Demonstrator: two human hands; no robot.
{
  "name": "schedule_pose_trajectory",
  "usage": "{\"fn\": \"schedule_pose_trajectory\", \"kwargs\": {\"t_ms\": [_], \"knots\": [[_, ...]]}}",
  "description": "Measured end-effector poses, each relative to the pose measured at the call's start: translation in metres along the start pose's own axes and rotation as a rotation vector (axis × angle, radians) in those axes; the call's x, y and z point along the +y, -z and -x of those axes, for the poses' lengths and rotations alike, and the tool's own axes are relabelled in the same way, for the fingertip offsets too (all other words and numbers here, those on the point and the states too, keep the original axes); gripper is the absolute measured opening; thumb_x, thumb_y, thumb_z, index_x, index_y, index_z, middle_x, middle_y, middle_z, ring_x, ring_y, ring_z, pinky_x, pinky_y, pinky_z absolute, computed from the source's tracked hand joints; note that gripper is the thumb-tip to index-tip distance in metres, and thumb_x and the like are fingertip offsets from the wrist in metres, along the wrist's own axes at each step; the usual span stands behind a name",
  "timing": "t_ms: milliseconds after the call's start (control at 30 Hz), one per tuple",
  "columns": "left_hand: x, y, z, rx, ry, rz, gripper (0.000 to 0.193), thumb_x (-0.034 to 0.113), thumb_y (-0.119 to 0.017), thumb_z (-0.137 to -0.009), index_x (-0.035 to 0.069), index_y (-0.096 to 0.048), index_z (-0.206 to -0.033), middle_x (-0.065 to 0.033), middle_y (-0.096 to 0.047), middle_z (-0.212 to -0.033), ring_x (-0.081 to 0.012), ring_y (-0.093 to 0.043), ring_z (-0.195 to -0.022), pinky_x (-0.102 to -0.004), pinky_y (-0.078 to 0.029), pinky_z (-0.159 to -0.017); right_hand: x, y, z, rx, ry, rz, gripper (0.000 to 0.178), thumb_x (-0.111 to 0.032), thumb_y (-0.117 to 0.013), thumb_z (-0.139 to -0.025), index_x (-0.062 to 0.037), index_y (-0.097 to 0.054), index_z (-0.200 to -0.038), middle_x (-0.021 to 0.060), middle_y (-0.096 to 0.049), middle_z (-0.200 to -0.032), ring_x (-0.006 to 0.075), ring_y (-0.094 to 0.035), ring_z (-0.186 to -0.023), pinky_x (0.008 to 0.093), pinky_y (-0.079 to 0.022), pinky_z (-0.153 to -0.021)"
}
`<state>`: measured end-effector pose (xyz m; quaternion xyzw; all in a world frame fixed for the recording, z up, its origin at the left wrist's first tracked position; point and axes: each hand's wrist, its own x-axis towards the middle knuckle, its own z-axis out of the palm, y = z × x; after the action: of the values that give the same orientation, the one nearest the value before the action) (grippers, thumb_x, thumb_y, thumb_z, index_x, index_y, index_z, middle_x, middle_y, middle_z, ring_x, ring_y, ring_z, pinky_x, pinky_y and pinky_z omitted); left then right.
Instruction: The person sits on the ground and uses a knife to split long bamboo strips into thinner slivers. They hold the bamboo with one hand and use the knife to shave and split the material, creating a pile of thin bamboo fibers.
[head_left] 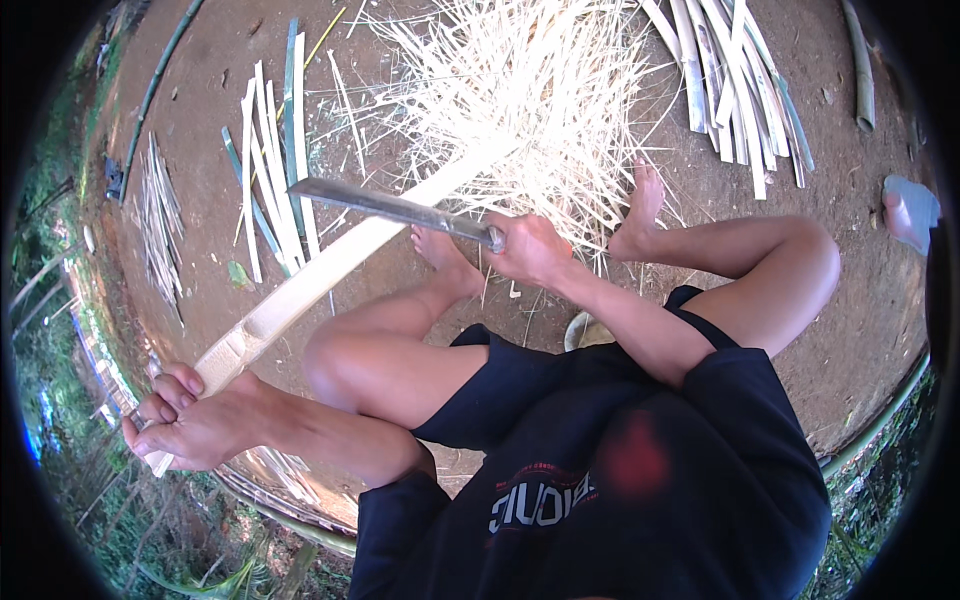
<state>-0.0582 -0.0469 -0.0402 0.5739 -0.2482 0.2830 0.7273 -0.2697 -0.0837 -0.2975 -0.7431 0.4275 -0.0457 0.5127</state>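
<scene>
My left hand (190,420) grips the near end of a long pale bamboo slat (330,265) that slants up and to the right toward the shavings. My right hand (530,248) is shut on the handle of a long grey knife (390,205). The blade lies across the slat, pointing left, at about its middle. I sit on the ground with both bare feet near the shavings.
A heap of thin pale bamboo shavings (520,90) lies ahead on the brown dirt. Cut bamboo strips (275,160) lie at the left and another bundle of strips (740,90) at the upper right. A green bamboo pole (150,95) curves along the left.
</scene>
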Motion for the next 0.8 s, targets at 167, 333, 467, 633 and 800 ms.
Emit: {"fn": "schedule_pose_trajectory", "kwargs": {"t_ms": [167, 333, 467, 633, 800], "knots": [[-0.006, -0.005, -0.006, 0.06, 0.023, -0.024, 0.025, 0.028, -0.042, -0.102, 0.005, -0.049, -0.1, 0.001, -0.027, -0.065, -0.0104, -0.026, -0.048, -0.0237, -0.025, -0.042, 0.087, -0.025, -0.031, 0.007, -0.291, -0.004, 0.023, -0.021, -0.062, -0.077, -0.0002, -0.064, -0.088, 0.0208, -0.065, -0.069, 0.0338, -0.066, -0.059, 0.0442, -0.054, -0.059], [-0.012, -0.003, -0.008, 0.029, 0.03, -0.035, 0.018, 0.025, -0.045, -0.1, 0.007, -0.049, -0.1, 0.0008, -0.028, -0.065, -0.0102, -0.026, -0.049, -0.0242, -0.025, -0.042, 0.084, -0.02, -0.022, 0.065, -0.216, 0.037, 0.023, -0.021, -0.061, -0.078, -0.0004, -0.063, -0.087, 0.023, -0.064, -0.068, 0.0366, -0.066, -0.065, 0.0467, -0.054, -0.067], [-0.019, -0.003, -0.013, 0.044, 0.032, -0.054, 0.018, 0.023, -0.045, -0.1, 0.005, -0.049, -0.101, 0.0012, -0.027, -0.065, -0.0104, -0.025, -0.049, -0.0246, -0.024, -0.042, 0.086, -0.017, -0.037, 0.004, -0.317, -0.003, 0.024, -0.022, -0.062, -0.077, -0.0015, -0.064, -0.088, 0.0245, -0.064, -0.071, 0.0371, -0.067, -0.071, 0.0475, -0.053, -0.072], [-0.031, -0.004, -0.024, 0.035, 0.032, -0.09, 0.022, 0.024, -0.045, -0.1, 0.002, -0.049, -0.103, 0.0008, -0.027, -0.065, -0.0108, -0.026, -0.049, -0.0234, -0.026, -0.042, 0.143, -0.035, -0.058, 0.102, -0.343, 0.038, 0.025, -0.022, -0.062, -0.077, -0.0017, -0.064, -0.091, 0.0227, -0.066, -0.071, 0.0365, -0.066, -0.066, 0.0468, -0.053, -0.068], [-0.04, -0.008, -0.029, 0.022, 0.025, -0.143, 0.021, 0.02, -0.043, -0.1, 0.0, -0.049, -0.104, 0.0001, -0.026, -0.064, -0.0116, -0.026, -0.048, -0.0249, -0.027, -0.04, 0.106, -0.024, -0.058, -0.027, -0.22, 0.075, 0.023, -0.024, -0.061, -0.079, -0.003, -0.062, -0.089, 0.0204, -0.065, -0.068, 0.0354, -0.066, -0.065, 0.0459, -0.054, -0.064]]}}
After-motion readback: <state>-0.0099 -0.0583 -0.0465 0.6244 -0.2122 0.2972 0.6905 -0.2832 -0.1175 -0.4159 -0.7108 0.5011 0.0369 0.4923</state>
